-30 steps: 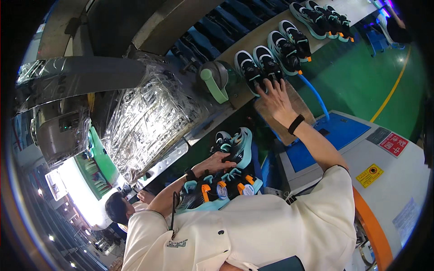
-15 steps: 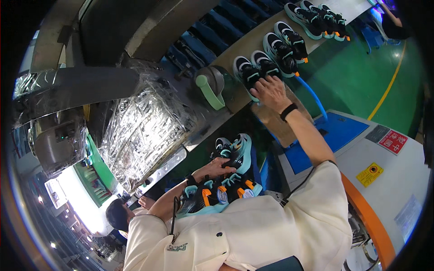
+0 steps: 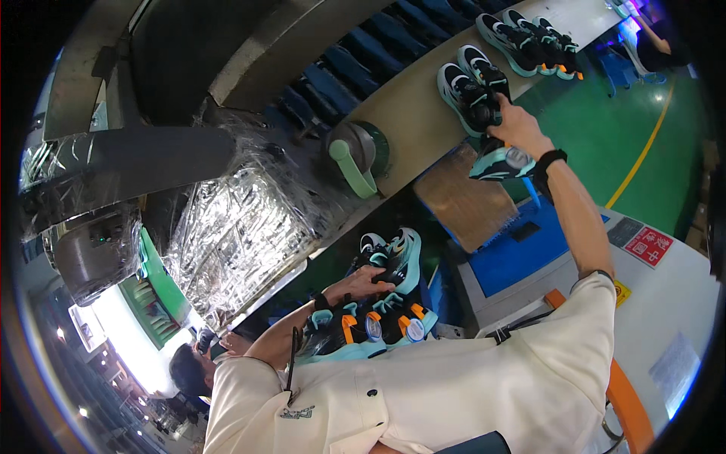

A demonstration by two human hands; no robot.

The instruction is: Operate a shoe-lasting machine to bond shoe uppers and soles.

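Several black, white and teal sneakers with orange pull tabs are gathered against my body in the crook of my left arm. My left hand curls over them, its fingers on a black upper beside an upturned sneaker. On the right, my outstretched right hand grips a sneaker with a teal sole and a round tag, hanging below the palm. Its fingertips reach the heel end of a pair of sneakers on the long pale bench. Whether a second shoe hangs from this hand is hidden.
Farther along the bench stand several more sneakers. A lidded container with a green handle is nearby. A foil-wrapped machine fills the left. A brown board lies over a blue panel. Another person is at lower left.
The nearest pair of sneakers has left the bench. My right hand has moved right and farther along to the following pair, with a sneaker in its grip. My left hand stays in place.
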